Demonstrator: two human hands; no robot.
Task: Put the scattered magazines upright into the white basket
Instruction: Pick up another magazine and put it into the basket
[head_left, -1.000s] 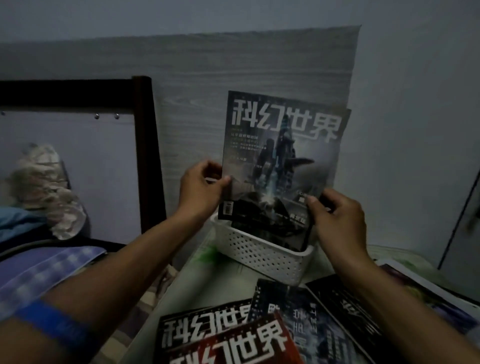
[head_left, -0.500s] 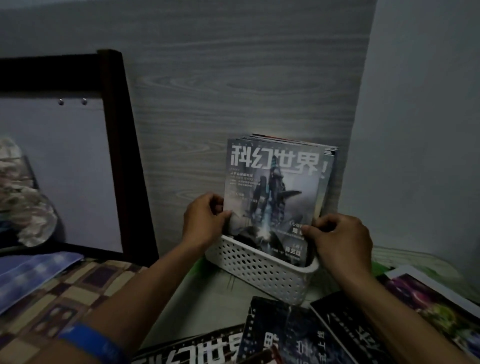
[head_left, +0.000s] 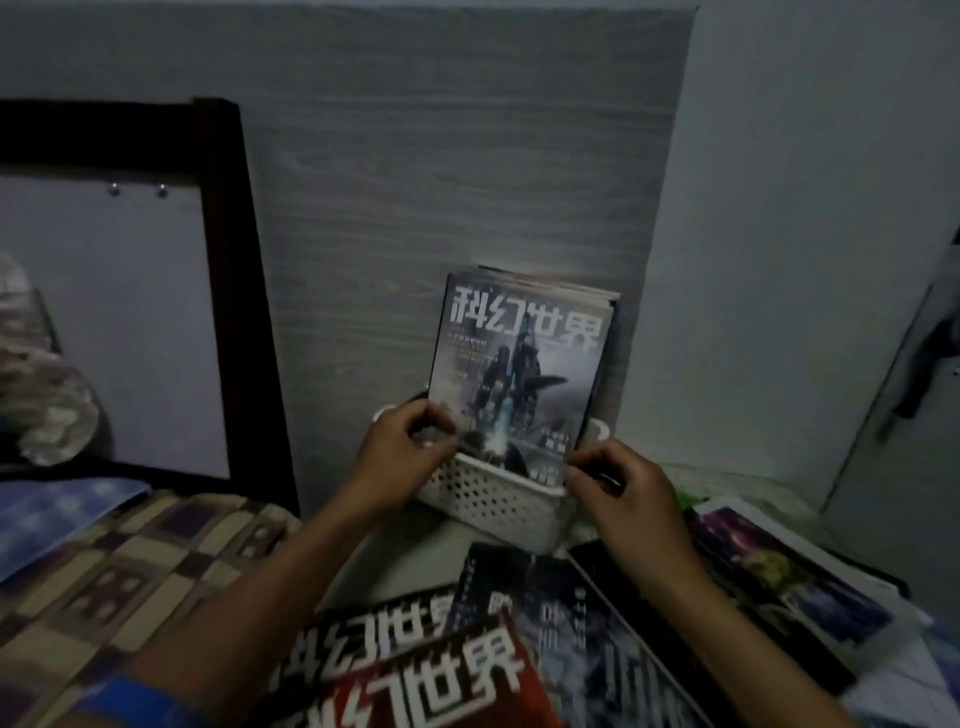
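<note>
light: dim | back: grey woodgrain panel (head_left: 467, 156) | right: plain pale wall (head_left: 805, 208) | left: dark bed frame (head_left: 244, 291), checked bedding (head_left: 130, 571) | far right: door (head_left: 914, 415)

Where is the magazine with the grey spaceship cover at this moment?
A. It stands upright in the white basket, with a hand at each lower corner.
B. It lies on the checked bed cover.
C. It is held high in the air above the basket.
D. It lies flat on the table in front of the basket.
A: the magazine stands upright with its lower edge inside the white basket, while the left hand and the right hand sit at its lower corners.
</note>
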